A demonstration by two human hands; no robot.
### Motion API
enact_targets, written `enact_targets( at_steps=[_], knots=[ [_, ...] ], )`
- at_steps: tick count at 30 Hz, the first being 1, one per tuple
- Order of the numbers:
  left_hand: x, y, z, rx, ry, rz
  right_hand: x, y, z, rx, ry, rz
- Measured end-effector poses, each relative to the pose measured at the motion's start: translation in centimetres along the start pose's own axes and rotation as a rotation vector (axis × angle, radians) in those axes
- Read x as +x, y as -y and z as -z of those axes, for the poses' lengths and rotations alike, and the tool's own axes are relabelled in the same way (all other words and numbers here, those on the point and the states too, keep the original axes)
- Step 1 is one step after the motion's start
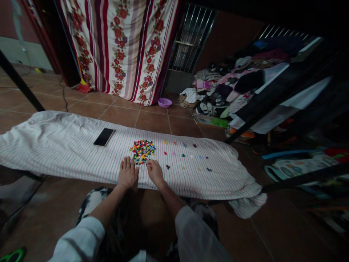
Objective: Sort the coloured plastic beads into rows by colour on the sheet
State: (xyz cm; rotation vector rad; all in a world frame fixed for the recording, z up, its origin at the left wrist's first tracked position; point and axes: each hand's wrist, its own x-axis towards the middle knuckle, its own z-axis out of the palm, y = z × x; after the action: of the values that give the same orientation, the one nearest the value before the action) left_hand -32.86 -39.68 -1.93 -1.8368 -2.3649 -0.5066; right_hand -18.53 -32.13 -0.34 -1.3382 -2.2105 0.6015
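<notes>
A mixed pile of small colourful pieces [142, 150] lies on the striped cloth [114, 160]. My left hand [127, 171] rests flat on the cloth at the pile's lower left, fingers spread. At its lower right, my right hand [155, 171] has its fingers drawn together near the pile's edge; whatever is between the fingertips is too small to make out. Several small single-colour groups are spread to the right, among them yellow pieces [165, 142], red pieces [165, 153], dark green pieces [183, 155] and black pieces [168, 167].
A phone [104, 137] lies on the cloth left of the pile. Beyond the cloth-covered surface are a purple basin [165, 102], a floral curtain [120, 47], a red broom [83, 86] and a heap of clothes [226, 87]. Dark metal bars [253, 112] stand at the right.
</notes>
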Motion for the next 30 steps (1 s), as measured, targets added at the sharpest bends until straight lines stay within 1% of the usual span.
enact_targets(
  at_steps=[4, 7, 10, 15, 21, 30],
  knots=[
    [-0.1, -0.3, -0.2, 0.038, -0.025, 0.009, 1.5, -0.3, 0.3, -0.002, -0.007, -0.019],
    [0.0, -0.5, -0.2, 0.049, -0.025, 0.015, 2.8, 0.0, 0.2, -0.032, 0.019, 0.005],
    [0.1, -0.7, -0.1, 0.069, -0.019, 0.029, 4.4, 0.8, -0.2, -0.062, 0.061, 0.049],
    [0.3, -1.1, -0.1, 0.077, -0.013, 0.054, 7.1, 3.0, -1.3, -0.149, 0.127, 0.085],
    [0.3, -1.2, -0.2, 0.024, -0.022, 0.063, 9.1, 5.1, -1.5, -0.284, 0.209, 0.028],
    [0.4, -1.4, -0.2, 0.017, -0.048, 0.074, 11.1, 6.5, -1.1, -0.498, 0.358, -0.016]
  ],
)
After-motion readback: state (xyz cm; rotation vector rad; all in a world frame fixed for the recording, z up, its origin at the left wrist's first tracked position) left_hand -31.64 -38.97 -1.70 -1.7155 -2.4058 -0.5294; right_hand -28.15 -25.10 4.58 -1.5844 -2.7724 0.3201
